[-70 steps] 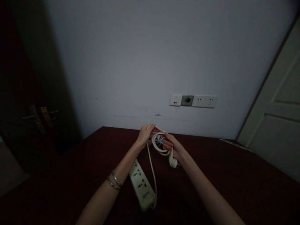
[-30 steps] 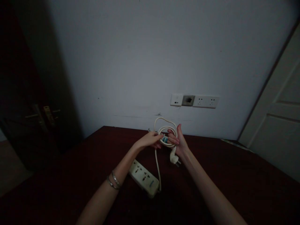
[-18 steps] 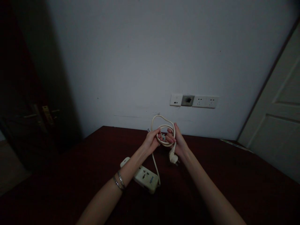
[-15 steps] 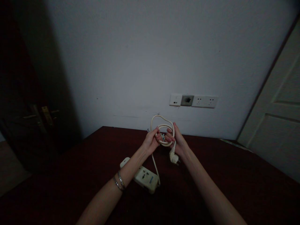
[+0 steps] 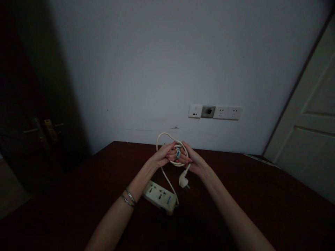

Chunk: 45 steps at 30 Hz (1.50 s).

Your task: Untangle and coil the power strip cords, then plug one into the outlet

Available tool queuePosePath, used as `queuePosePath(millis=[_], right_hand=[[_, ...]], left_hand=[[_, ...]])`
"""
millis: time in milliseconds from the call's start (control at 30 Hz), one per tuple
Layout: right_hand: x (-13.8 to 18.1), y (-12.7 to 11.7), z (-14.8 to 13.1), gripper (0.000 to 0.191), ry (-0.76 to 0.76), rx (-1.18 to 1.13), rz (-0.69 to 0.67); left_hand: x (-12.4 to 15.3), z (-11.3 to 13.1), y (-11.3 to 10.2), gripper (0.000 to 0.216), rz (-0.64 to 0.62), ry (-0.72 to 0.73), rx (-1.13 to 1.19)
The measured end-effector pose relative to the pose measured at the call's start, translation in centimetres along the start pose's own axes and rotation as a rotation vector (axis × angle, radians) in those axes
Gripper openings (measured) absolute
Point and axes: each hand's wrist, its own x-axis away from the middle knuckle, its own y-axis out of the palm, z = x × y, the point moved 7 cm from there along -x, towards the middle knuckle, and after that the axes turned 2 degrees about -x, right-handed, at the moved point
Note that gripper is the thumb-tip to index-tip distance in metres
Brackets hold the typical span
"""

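A cream power strip (image 5: 159,199) lies on the dark red table (image 5: 261,202). Its cream cord (image 5: 167,179) rises to a small coil held up between both hands. My left hand (image 5: 162,155) grips the coil from the left, fingers curled round it. My right hand (image 5: 193,161) grips it from the right, with a small blue-and-white tie (image 5: 178,153) between the fingertips of both hands. The plug (image 5: 183,181) dangles below my right hand. Two bracelets (image 5: 127,200) sit on my left wrist.
A row of wall sockets (image 5: 215,112) is set in the pale wall above the table's far edge. A dark door with a brass handle (image 5: 48,129) stands at the left. A white door (image 5: 309,139) is at the right.
Both hands have come lower and a little left with the coil. The plug hangs lower and further left, and the power strip has shifted slightly on the table.
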Motion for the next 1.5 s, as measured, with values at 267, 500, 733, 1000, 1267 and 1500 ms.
queuePosePath(millis=[267, 500, 733, 1000, 1267, 1500], right_hand=[[-0.1, -0.8, 0.1, 0.046, -0.048, 0.089, 0.184], [0.4, 0.0, -0.5, 0.047, -0.078, 0.102, 0.183], [0.6, 0.9, -1.0, 0.046, -0.043, -0.047, 0.084], [0.5, -0.6, -1.3, 0.045, -0.058, -0.142, 0.15], [1.2, -1.4, -2.1, 0.045, -0.056, -0.033, 0.218], [2.4, 0.0, -3.1, 0.041, -0.06, 0.394, 0.2]], left_hand=[[0.4, 0.7, -0.3, 0.026, -0.016, -0.059, -0.063], [0.3, 0.8, -0.8, 0.03, 0.105, -0.062, -0.062], [-0.1, 0.2, 0.1, 0.024, 0.07, -0.007, 0.028], [0.2, 1.2, -1.1, 0.035, 0.253, 0.132, -0.599], [4.0, 6.3, 0.1, 0.039, 0.411, 0.028, -1.382], [5.4, 9.1, 4.0, 0.068, 0.28, 0.636, -1.551]])
